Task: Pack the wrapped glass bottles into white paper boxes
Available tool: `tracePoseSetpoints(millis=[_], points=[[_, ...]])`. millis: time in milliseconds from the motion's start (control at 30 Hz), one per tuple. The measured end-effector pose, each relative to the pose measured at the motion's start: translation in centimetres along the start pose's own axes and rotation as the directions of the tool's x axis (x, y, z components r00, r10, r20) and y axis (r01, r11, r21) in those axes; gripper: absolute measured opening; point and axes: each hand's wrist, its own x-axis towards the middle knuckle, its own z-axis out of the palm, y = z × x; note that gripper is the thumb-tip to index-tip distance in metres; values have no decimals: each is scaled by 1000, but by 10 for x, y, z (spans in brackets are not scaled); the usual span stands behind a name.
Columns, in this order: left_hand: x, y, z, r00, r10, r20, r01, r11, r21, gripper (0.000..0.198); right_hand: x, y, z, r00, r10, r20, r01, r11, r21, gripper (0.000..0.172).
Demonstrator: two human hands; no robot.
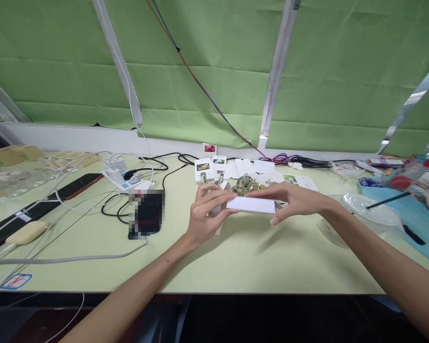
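Holding a small white card (250, 205) above the pale green table (257, 262), the left hand (205, 214) pinches its left end between thumb and fingers while the right hand (293, 200) grips its right end, fingers pressed together along the top edge. Gold-capped little bottles (246, 185) and white cards (209, 167) lie just behind; a power strip (123, 178) sits further left.
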Motion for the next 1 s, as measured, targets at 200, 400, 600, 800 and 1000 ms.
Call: tracePoseSetpoints(millis=[200,400,600,800,1000], points=[[-2,-1,2,989,-145,-42,144,989,-15,24,-5,1,10,980,-8,-198,6,1000,-10,63],[-3,-2,4,978,-192,-80,188,981,-53,23,-1,2,26,906,-60,-418,63,998,-8,52],[-3,-2,4,978,-191,-89,186,981,-55,25,4,-1,39,829,-122,-546,123,992,-35,37],[-2,-1,3,981,-178,-74,175,984,-42,24,6,-2,44,795,-140,-590,160,987,-18,26],[-3,-2,2,978,-197,-72,194,980,-49,25,8,-1,48,786,-103,-609,154,987,33,26]])
